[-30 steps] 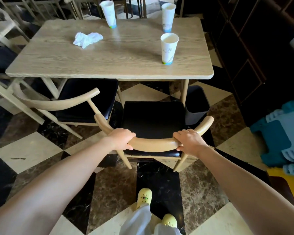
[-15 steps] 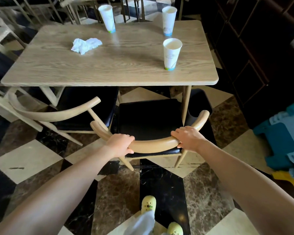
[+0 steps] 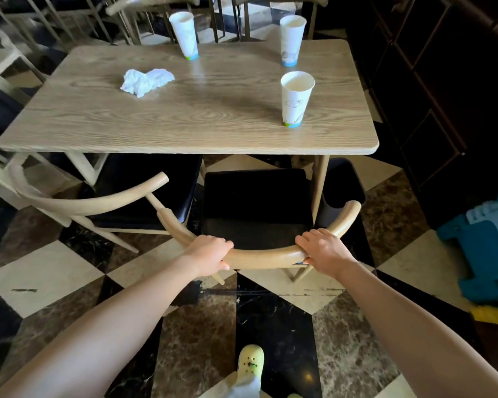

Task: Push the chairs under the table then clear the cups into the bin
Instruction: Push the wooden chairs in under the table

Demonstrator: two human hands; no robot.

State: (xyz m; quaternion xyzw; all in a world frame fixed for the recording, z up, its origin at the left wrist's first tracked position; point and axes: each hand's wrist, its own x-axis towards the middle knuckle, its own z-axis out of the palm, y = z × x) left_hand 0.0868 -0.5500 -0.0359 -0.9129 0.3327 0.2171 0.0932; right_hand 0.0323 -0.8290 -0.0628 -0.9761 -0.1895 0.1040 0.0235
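A wooden chair with a black seat (image 3: 256,202) stands in front of me, its seat partly under the pale wooden table (image 3: 184,119). My left hand (image 3: 210,252) and my right hand (image 3: 324,249) both grip its curved backrest (image 3: 265,255). A second chair (image 3: 98,196) stands to the left, its seat partly under the table. Three white paper cups stand on the table: one near the right front (image 3: 296,99), one at the far right (image 3: 291,40), one at the far middle (image 3: 184,34). A dark bin (image 3: 348,185) stands on the floor behind the table's right leg.
A crumpled white tissue (image 3: 145,81) lies on the table's left half. More chairs (image 3: 153,1) stand beyond the far edge. A dark cabinet (image 3: 443,96) runs along the right. Blue and yellow plastic items (image 3: 486,254) lie on the floor at the right.
The chair in my hands has slid forward, its seat going further under the table. I have stepped closer to the table.
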